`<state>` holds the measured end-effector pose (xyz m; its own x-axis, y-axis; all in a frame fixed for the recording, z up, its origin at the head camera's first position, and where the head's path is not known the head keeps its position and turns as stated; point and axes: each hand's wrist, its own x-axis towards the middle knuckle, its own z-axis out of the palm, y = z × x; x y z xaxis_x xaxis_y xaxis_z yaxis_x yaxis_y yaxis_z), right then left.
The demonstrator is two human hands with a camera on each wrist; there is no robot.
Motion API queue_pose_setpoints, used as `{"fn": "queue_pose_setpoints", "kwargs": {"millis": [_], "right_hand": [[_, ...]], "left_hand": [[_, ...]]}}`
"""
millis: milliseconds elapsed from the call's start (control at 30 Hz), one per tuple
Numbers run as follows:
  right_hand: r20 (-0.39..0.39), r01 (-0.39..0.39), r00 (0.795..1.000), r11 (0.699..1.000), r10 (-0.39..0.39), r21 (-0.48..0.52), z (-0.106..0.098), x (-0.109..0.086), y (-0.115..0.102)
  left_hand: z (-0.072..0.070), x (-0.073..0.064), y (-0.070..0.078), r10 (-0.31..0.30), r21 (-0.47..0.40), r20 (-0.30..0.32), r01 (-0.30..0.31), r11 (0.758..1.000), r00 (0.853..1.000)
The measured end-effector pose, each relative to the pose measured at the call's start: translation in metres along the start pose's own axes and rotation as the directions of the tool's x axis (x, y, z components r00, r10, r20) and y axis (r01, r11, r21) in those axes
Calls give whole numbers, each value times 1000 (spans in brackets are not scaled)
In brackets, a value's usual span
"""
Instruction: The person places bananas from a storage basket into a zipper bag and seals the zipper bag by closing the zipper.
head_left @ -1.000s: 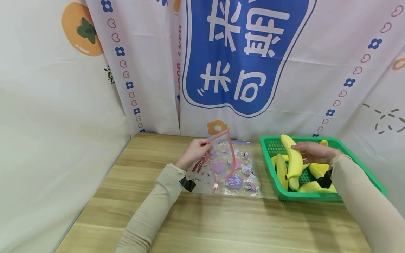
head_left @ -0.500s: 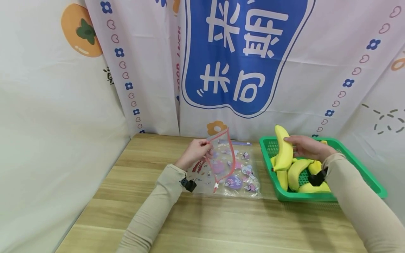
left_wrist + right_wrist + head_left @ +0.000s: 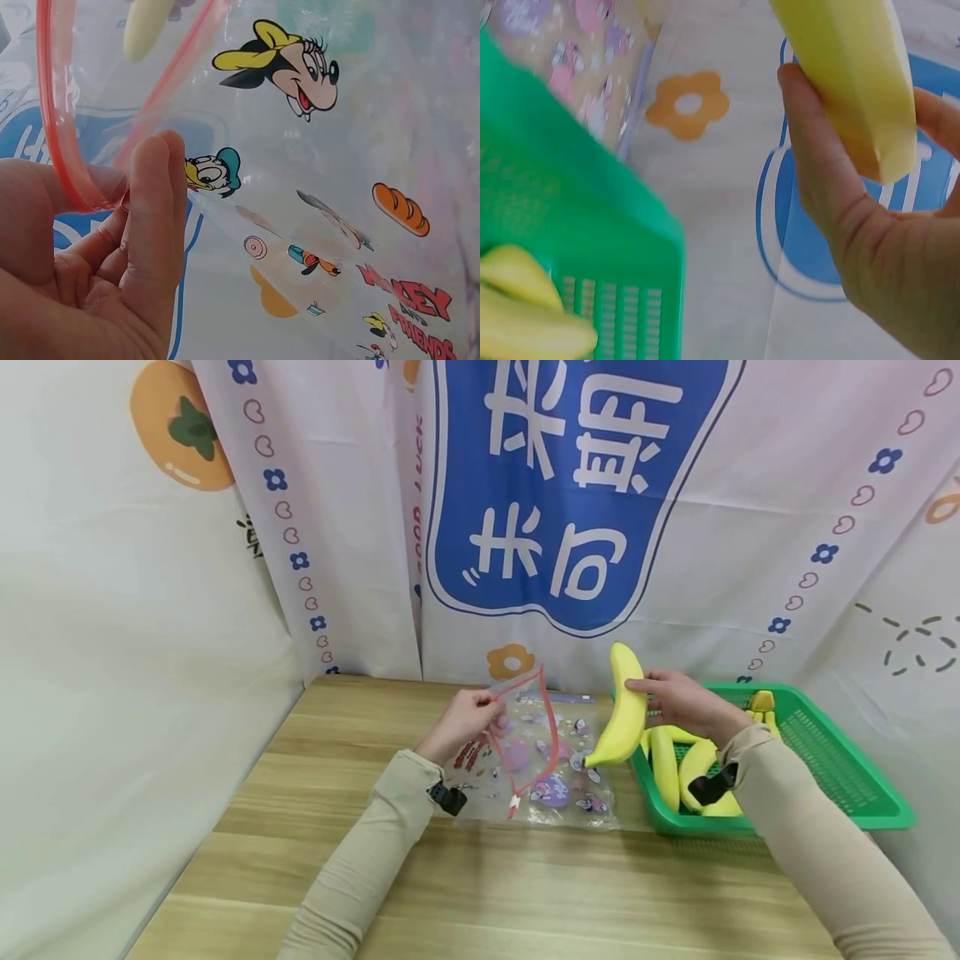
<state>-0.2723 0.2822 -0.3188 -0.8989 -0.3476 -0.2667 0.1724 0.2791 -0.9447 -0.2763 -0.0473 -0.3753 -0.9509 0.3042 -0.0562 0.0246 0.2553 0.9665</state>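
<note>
My left hand (image 3: 468, 722) pinches the rim of a clear zip bag (image 3: 285, 180) with a red zip edge. Cartoon figures are printed on the bag, and its mouth gapes toward the right in the head view. A yellow banana (image 3: 627, 710) is in my right hand (image 3: 686, 703), gripped between thumb and fingers, stem end down and to the left. It hangs in the air between the bag and the green basket (image 3: 862, 777). In the right wrist view the banana (image 3: 855, 82) shows its blunt end between the thumb and fingers.
Several more bananas (image 3: 666, 768) lie in the basket at the right. Under the held bag, a second clear bag (image 3: 592, 806) with purple prints lies flat on the wooden table (image 3: 360, 827). A printed curtain (image 3: 360, 527) hangs behind the table.
My right hand has lifted the banana out of the basket and carried it left toward the bag. The left hand and the bag stay nearly still.
</note>
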Motion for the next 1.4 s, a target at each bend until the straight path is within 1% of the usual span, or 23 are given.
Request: {"fn": "queue_pose_setpoints", "kwargs": {"millis": [167, 300, 400, 600, 700, 900, 1067, 1200, 1400], "right_hand": [[-37, 1, 999, 999, 0, 36, 17, 4, -6], [-38, 9, 999, 997, -6, 78, 29, 8, -8], [-38, 11, 999, 997, -8, 81, 38, 11, -10], [-72, 23, 997, 1000, -23, 0, 57, 13, -16], [-82, 34, 996, 998, -38, -47, 65, 14, -19], [-69, 52, 996, 995, -58, -88, 78, 17, -22], [-84, 43, 995, 992, -54, -120, 86, 21, -20], [-97, 46, 993, 986, -62, -163, 91, 24, -17], [-119, 80, 986, 963, -113, -258, 96, 24, -16]], "left_hand": [[-1, 0, 0, 8, -12, -8, -8, 1000, 1000], [-1, -1, 0, 7, -35, -13, -7, 999, 1000], [-1, -1, 0, 8, -39, -12, -9, 999, 1000], [1, -3, 0, 0, -40, -23, -1, 999, 1000], [1, -3, 2, 6, -45, -29, -7, 999, 1000], [2, -4, 4, 3, -51, -13, -3, 999, 1000], [3, -4, 3, 6, -58, -13, -7, 998, 1000], [4, -3, 3, 8, -54, -31, -10, 998, 999], [4, -2, 4, -23, -24, -60, 22, 999, 998]]}}
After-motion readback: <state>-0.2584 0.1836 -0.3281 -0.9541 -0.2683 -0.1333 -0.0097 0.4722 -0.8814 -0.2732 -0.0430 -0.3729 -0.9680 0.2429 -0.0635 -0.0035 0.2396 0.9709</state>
